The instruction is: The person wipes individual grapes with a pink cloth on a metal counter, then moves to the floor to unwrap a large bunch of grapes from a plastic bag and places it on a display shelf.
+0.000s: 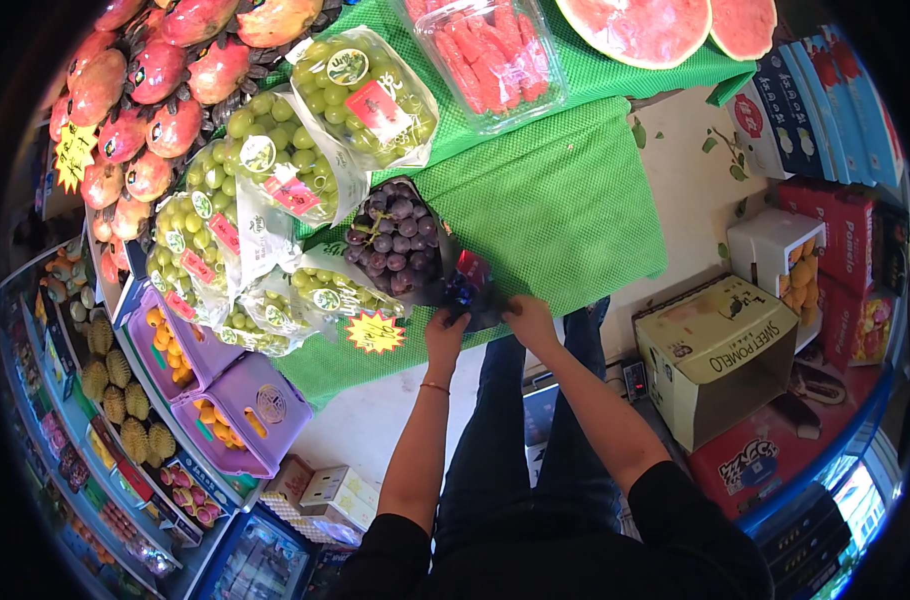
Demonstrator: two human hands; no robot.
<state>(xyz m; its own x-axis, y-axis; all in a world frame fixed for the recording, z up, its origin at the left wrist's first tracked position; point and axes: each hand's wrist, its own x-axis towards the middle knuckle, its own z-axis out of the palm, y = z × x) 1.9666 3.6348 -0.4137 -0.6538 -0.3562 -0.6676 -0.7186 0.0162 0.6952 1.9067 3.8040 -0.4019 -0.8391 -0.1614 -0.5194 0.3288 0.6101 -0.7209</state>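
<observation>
A bunch of dark purple grapes [399,244] lies in dark wrapping on the green mesh cloth [552,202]. Just below it is a dark, shiny plastic bag [466,289] with a red patch. My left hand [446,334] pinches the near left edge of this bag, while my right hand [530,321] grips its near right edge. Whether the bag and the grapes' wrapping are one piece, I cannot tell. Left of the grapes, several bagged bunches of green grapes [275,157] are piled, and a yellow star-shaped price tag [376,331] sits near my left hand.
Pomegranates [155,71] are stacked at the upper left. A clear box of cut watermelon [492,60] and a watermelon half [639,26] stand at the far side. Purple crates [245,416] hold orange fruit at left. An open pomelo carton [714,360] is at right.
</observation>
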